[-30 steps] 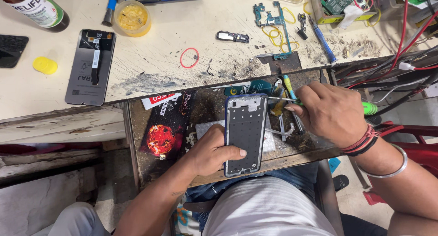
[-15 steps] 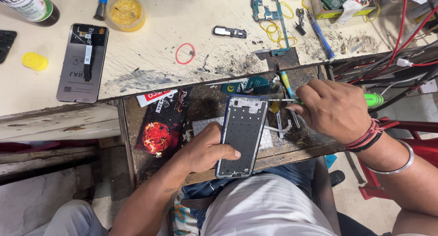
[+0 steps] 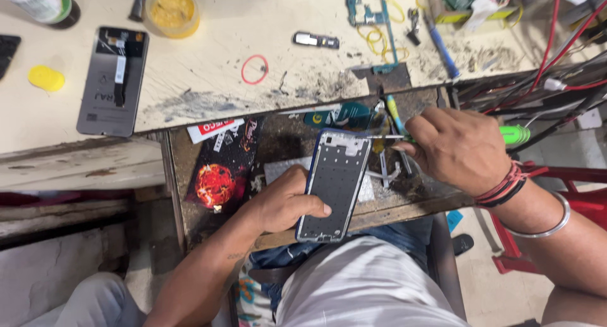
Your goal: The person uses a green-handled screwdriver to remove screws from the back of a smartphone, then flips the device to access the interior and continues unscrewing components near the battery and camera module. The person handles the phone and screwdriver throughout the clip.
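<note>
Scratched and dirty, the workbench [image 3: 208, 61] carried a pulled-out drawer [image 3: 278, 137] at 6 o'clock. The left hand [image 3: 284, 203] had its fingers curled around the phone frame [image 3: 335, 181] over that drawer. At 2 o'clock of the frame, the right hand [image 3: 458, 147] pinched a thin tool [image 3: 379, 136] with closed fingers, its tip touching the frame's top corner.

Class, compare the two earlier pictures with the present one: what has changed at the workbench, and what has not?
Very little. The view drifts slightly, so the bench things sit a bit differently in frame. The left hand still grips the phone frame, and the right hand still holds the green-handled screwdriver at the frame's top corner. The red rubber band and grey phone back lie unmoved.
</note>
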`<state>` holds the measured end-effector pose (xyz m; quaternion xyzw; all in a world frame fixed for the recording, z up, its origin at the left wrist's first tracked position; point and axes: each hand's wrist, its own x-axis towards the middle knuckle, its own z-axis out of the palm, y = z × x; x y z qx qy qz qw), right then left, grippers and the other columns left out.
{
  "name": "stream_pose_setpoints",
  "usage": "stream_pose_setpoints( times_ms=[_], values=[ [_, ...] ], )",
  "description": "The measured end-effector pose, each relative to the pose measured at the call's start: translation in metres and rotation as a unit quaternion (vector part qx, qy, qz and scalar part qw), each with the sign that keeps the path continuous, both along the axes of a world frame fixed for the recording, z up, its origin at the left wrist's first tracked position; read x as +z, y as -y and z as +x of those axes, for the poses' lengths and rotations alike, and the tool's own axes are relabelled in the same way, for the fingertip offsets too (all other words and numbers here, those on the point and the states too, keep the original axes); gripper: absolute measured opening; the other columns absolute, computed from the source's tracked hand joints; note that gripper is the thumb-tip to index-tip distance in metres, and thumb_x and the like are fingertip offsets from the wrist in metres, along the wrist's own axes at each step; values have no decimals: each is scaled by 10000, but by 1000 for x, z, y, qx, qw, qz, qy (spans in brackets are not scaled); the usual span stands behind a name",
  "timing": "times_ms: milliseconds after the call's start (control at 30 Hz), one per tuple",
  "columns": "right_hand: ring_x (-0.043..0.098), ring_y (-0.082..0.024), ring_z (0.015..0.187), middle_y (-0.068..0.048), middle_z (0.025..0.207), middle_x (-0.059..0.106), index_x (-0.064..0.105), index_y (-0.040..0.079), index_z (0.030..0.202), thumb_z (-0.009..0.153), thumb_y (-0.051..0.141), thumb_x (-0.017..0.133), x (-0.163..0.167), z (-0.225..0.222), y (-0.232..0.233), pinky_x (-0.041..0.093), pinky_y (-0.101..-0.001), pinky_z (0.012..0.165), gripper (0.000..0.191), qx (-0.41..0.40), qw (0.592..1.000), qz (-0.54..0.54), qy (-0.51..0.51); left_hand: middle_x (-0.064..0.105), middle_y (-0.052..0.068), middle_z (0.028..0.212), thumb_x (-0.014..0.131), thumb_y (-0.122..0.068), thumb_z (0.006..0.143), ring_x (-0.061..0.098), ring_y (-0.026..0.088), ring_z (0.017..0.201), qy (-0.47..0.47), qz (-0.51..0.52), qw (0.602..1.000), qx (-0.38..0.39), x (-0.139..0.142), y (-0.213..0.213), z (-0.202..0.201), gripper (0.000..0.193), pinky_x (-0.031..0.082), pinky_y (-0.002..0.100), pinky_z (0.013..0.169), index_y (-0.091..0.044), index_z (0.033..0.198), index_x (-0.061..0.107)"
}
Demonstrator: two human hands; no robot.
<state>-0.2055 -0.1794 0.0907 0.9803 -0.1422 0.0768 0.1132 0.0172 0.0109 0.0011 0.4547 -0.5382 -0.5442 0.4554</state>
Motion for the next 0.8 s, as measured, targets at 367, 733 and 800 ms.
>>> stream_pose_setpoints(
  times_ms=[367,733,800],
  values=[
    [639,-266,654,-64,752,575,593,100,842,869,428,717,-3,2,2,493,-395,545,352,14,1000,12,-9,635,106,686,669,-208,786,589,187,647,25,20,999,-33,-3,-2,-1,254,490,374,645,33,859,638],
    [645,-267,654,-61,756,586,593,99,852,869,439,709,-1,6,3,495,-393,544,359,22,999,24,-27,646,116,681,673,-206,781,611,197,629,43,15,998,-38,1,-2,-3,243,495,376,642,29,840,651],
    [647,-270,656,-63,762,590,593,100,855,865,440,708,-1,6,4,497,-394,546,359,22,999,23,-27,650,120,683,673,-207,777,613,205,630,40,22,998,-37,1,-2,-3,245,496,381,641,28,844,656]
  ],
)
